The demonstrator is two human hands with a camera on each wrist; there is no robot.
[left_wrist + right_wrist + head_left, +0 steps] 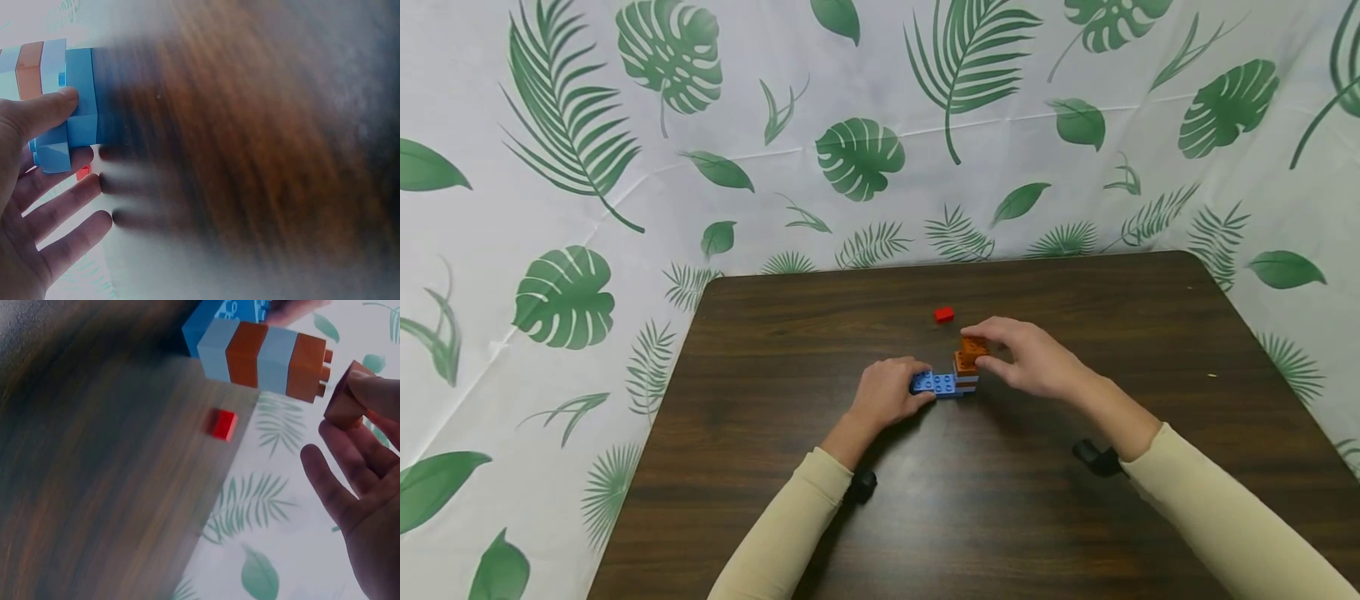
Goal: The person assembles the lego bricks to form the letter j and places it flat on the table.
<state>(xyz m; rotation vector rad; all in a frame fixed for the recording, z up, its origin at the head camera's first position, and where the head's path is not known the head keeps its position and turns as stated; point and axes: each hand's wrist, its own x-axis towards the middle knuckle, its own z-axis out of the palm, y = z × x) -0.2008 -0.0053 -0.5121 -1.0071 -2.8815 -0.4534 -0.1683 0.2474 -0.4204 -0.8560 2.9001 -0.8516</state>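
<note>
My left hand (886,392) grips the end of a blue toy-brick base (943,383), thumb on one side and fingers on the other in the left wrist view. At the base's right end rises a tower (244,353) of alternating light blue and orange bricks, with an orange brick (306,365) on top, studs showing. Between thumb and fingers, my right hand (1037,358) pinches a loose orange brick (341,403). A narrow gap separates this brick from the tower's top studs in the right wrist view.
A small red brick (943,315) lies on the dark wooden table (820,317), behind the tower. Leaf-patterned white cloth (760,208) hangs behind the table's far edge. Black wrist devices (1097,457) sit under both forearms.
</note>
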